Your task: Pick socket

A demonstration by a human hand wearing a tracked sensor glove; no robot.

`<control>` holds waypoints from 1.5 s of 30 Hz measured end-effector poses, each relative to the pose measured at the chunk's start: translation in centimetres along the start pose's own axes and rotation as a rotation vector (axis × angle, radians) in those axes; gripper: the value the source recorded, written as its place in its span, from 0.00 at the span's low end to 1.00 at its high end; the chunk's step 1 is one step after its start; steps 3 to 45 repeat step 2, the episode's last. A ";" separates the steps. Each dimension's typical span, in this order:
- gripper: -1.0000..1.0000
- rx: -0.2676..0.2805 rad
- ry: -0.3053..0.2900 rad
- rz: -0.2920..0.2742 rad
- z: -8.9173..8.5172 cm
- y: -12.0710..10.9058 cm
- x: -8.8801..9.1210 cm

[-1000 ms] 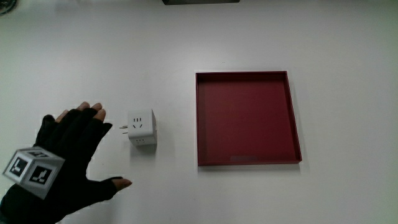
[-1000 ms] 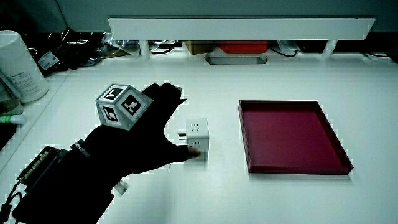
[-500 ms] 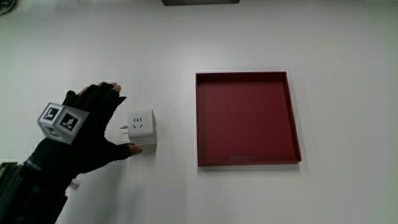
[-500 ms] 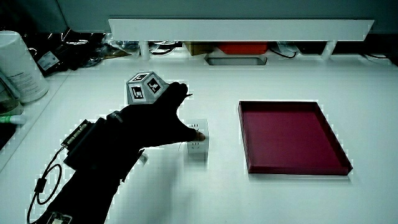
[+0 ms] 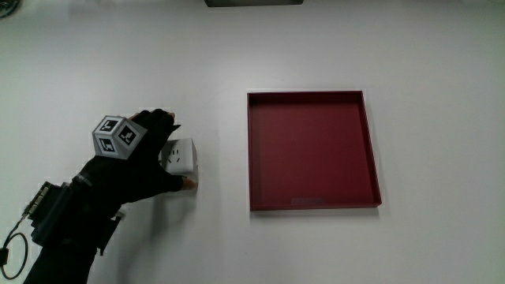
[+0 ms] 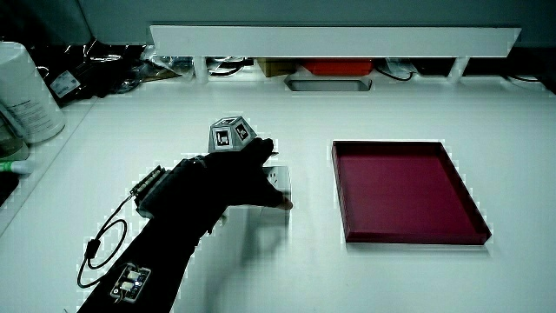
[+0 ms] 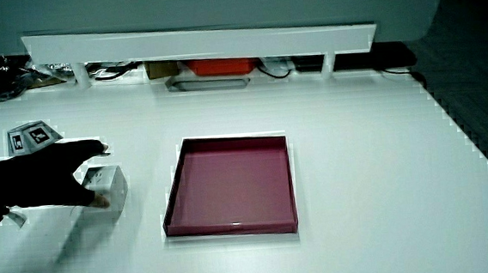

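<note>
The socket point(image 5: 185, 158) is a small white cube with a plug face upward, standing on the white table beside the red tray point(image 5: 251, 150). The hand point(image 5: 172, 151) wraps it: the thumb presses the face nearer the person and the other fingers curl over the farther edge. Both side views show the same hold on the socket point(image 6: 282, 181) point(image 7: 112, 184), which rests on the table under the hand point(image 6: 265, 174) point(image 7: 98, 173). Much of the cube is hidden by the glove. A cable runs along the forearm.
The shallow square red tray point(image 6: 340, 187) point(image 7: 172, 193) holds nothing. A low white partition point(image 6: 334, 39) with cables and boxes under it runs along the table's edge farthest from the person. A pale cylindrical container point(image 6: 26, 91) stands at the table's corner.
The hand slid forward from beside the socket onto it, and its spread fingers and thumb closed around the cube. The socket and tray stay in place.
</note>
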 end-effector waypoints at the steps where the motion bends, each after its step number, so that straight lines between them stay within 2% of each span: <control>1: 1.00 -0.006 0.026 0.001 0.2 0.3 0.9; 2: 1.00 0.026 0.065 -0.066 0.4 0.6 1.6; 45: 1.00 0.026 0.065 -0.066 0.4 0.6 1.6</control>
